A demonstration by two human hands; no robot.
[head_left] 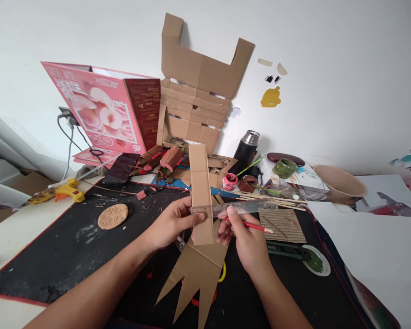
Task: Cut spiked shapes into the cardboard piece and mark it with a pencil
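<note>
My left hand grips a narrow cardboard strip held upright, thumb across its front. In my right hand are a clear ruler and a red pencil. The ruler's left end meets the strip near my left fingers, and its other end points right. Below my hands, a larger cardboard piece with several pointed spikes sits partly behind the strip. Scissors with red and yellow handles are mostly hidden under that piece.
A black mat covers the table. Around it are a clay disc, a yellow glue gun, paint jars, a black thermos, corrugated cardboard, a green cutter and a pink box. Cut cardboard leans on the wall.
</note>
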